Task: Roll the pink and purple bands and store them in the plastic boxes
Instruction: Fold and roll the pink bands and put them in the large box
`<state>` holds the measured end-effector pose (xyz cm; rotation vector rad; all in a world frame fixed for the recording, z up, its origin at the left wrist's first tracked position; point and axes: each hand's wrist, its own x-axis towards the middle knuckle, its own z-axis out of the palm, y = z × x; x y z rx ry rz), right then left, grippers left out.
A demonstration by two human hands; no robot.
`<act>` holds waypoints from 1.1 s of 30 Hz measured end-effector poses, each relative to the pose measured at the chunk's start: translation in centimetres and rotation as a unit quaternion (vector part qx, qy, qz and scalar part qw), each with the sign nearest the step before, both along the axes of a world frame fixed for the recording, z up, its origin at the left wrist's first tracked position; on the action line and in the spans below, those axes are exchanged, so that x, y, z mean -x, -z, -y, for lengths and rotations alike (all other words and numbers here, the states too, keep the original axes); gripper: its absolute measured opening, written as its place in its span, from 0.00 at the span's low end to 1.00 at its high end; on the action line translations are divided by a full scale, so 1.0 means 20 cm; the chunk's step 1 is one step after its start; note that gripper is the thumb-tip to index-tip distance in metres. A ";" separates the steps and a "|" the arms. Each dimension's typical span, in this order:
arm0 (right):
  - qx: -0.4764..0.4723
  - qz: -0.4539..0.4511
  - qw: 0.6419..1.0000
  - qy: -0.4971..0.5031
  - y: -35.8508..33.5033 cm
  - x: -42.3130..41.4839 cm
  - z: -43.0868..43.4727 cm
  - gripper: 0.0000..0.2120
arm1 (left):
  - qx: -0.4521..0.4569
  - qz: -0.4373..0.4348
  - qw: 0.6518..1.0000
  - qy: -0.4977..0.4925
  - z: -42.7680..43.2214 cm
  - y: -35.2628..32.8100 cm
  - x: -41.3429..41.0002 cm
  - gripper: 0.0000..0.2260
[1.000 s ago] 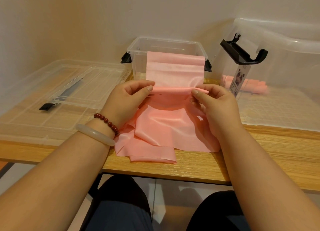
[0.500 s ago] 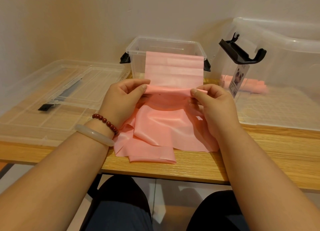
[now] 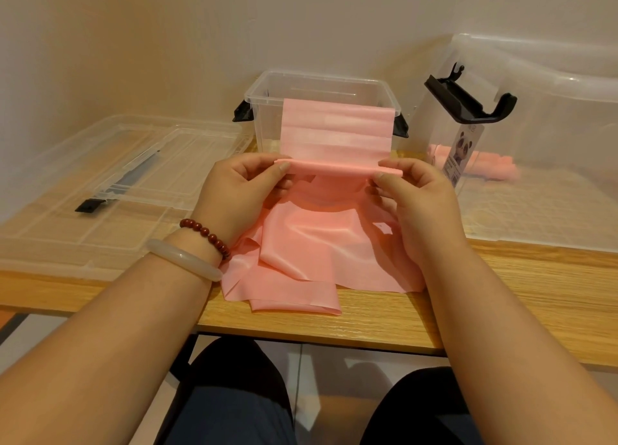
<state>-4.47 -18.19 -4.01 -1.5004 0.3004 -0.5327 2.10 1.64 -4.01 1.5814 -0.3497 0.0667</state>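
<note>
- Head view, hands: the left hand point(image 3: 240, 190) and the right hand point(image 3: 421, 197) each pinch one end of a narrow fold in the pink band point(image 3: 334, 130), thumb against curled fingers, held just above the table point(image 3: 518, 277).
- Head view, band: above the fold it runs up and drapes over the near rim of the small plastic box point(image 3: 317, 76). Below the hands the rest lies crumpled on the table edge.
- Head view, change: over the last second the hands have hardly shifted, but the pinched edge has gone from a soft, wavy lip to a straight, flat strip whose ends poke out past both thumbs. I judge this to be the first turn of the roll, with nearly the whole length left to wind.
- Head view, hard to make out: no purple band shows anywhere.
- A pale pink bundle point(image 3: 481, 168) sits inside the large plastic box point(image 3: 551, 87) on the right, blurred by the wall and partly behind a label point(image 3: 463, 150).
- The fingertips under the fold are hidden, and so is whatever lies behind the draped band in the small box.
</note>
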 end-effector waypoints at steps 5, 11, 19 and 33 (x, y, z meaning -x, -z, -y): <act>-0.002 0.010 1.000 0.015 0.01 -0.01 0.00 0.03 | -0.011 0.003 1.000 -0.013 0.00 0.01 -0.01 0.05; -0.013 0.009 1.000 0.018 0.00 -0.01 -0.01 0.03 | 0.005 0.000 1.000 -0.007 0.00 0.01 -0.01 0.08; 0.007 0.025 1.000 0.005 0.00 -0.01 -0.02 0.03 | 0.014 0.011 1.000 -0.005 0.01 0.01 -0.01 0.07; -0.029 0.006 0.999 0.020 0.00 0.00 -0.02 0.03 | 0.026 0.013 1.000 0.002 0.00 0.01 0.00 0.08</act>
